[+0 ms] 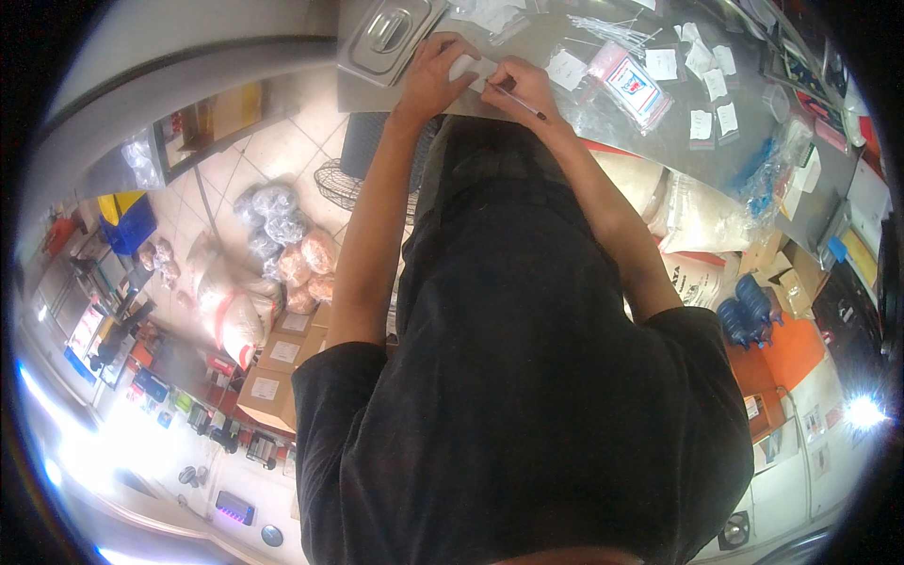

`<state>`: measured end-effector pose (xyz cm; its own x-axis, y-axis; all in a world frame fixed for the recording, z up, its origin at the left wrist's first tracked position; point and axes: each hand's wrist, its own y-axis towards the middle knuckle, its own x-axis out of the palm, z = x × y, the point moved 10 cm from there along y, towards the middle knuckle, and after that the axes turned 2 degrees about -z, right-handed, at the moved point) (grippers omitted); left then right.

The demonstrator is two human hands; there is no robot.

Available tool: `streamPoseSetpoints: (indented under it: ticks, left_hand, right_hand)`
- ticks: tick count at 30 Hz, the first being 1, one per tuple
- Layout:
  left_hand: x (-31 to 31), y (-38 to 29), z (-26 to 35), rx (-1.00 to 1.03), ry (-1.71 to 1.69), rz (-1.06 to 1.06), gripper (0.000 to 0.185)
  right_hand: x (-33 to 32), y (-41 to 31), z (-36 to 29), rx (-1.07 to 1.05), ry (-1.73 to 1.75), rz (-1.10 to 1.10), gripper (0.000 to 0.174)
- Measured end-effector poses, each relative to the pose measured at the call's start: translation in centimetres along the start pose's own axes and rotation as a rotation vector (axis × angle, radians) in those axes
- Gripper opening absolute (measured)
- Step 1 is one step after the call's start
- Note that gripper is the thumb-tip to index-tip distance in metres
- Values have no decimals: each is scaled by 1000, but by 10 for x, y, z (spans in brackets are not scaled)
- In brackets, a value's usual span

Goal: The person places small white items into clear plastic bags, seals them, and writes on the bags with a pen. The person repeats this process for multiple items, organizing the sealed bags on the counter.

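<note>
At the edge of a steel table (522, 35), my right hand (519, 88) holds a pen (519, 100), its tip end near a small white paper slip (474, 69). My left hand (438, 74) rests on the slip's left side, with thumb and fingers spread around it. Right of my hands lie another paper slip (566, 69) and a plastic packet with a red and blue print (631, 86). Beyond the packet, thin white sticks or ties (614, 32) lie in a loose heap. Several small clear bags with white slips (700, 126) are spread farther right.
A steel container lid (387, 35) sits left of my hands. Clear plastic wrap (777, 166) lies at the table's right side. Below the table stand white sacks (706, 215). Bagged goods (304, 261) and cardboard boxes (275, 378) stand on the floor to the left.
</note>
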<state>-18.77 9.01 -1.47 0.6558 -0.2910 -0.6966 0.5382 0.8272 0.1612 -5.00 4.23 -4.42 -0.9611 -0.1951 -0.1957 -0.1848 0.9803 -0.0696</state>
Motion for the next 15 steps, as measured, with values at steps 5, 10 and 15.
streamPoseSetpoints:
  ticks: [5, 10, 15]
  left_hand:
    - [1, -1, -2, -24, -10, -14, 39]
    - [0, -2, 0, 4, -10, -3, 39]
    - [5, -2, -6, -21, 19, -28, 38]
  right_hand:
    - [-1, 0, -1, -32, -57, 13, 22]
    - [-1, -1, 2, -1, -84, 38, 21]
    - [-8, -6, 13, 86, -65, 126, 18]
